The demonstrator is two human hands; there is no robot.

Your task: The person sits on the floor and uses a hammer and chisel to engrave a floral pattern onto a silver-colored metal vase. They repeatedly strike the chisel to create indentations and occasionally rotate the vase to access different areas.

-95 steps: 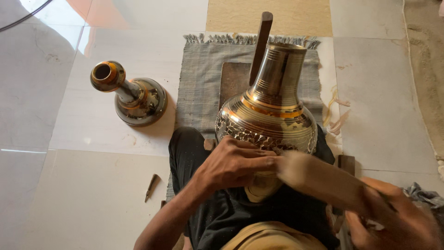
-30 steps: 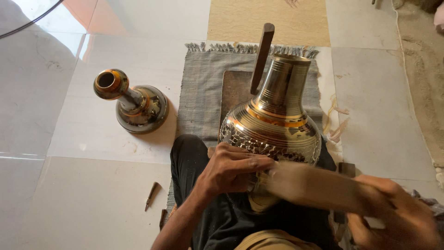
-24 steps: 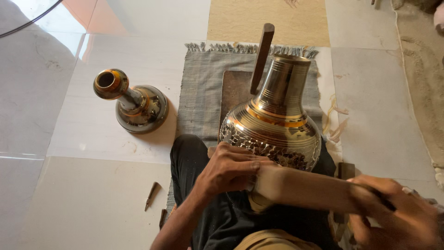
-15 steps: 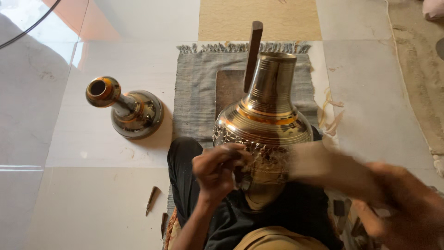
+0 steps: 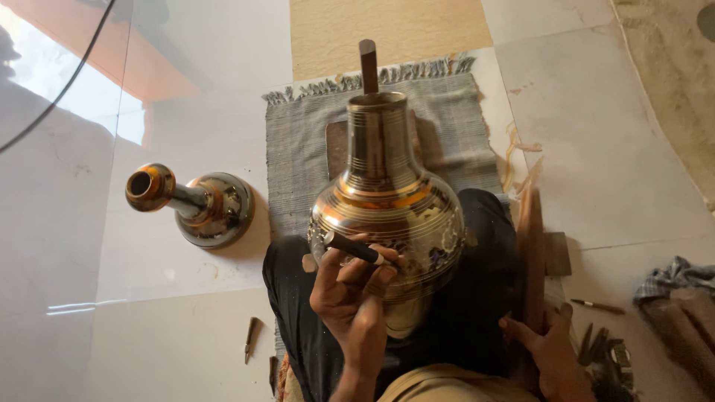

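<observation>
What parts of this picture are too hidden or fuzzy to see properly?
Head view:
- Base of the brass vase: hidden by the left hand and lap.
- Wooden stick in the right hand: motion-blurred.
- Small tools beside it: too dark to tell apart.
- Cloth: cut off by the right edge.

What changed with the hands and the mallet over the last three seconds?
The right hand swung the wooden mallet away from the brass vase; it now stands upright at the right side. The left hand lifted off the vase's belly and holds the small chisel clear against it. The vase stays on the lap, and the second vase still lies on the floor.
</observation>
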